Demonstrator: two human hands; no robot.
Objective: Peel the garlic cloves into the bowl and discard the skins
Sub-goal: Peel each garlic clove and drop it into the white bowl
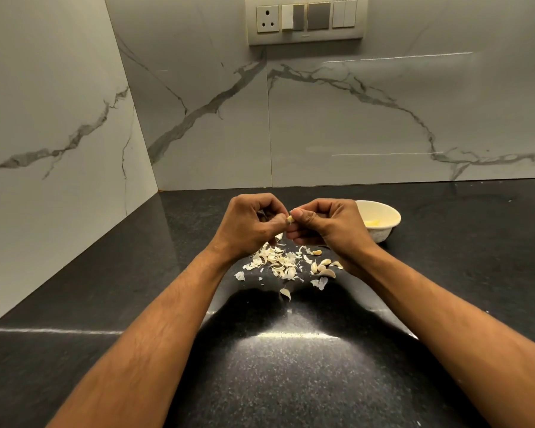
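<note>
Both hands are raised above the black counter, fingertips together. My left hand (pixel 250 225) and my right hand (pixel 326 225) pinch one small garlic clove (pixel 290 219) between them; most of it is hidden by the fingers. Below the hands lies a pile of papery garlic skins (pixel 275 261). Several unpeeled cloves (pixel 323 267) lie to the right of the pile. A white bowl (pixel 386 231) stands behind my right hand, with a few pale yellow peeled cloves (pixel 372 223) inside.
The black speckled counter (pixel 291 366) runs into a corner of marble-patterned walls at the left and back. A switch and socket panel (pixel 306 20) sits high on the back wall. Stray skin flakes (pixel 286 293) lie nearer the front edge.
</note>
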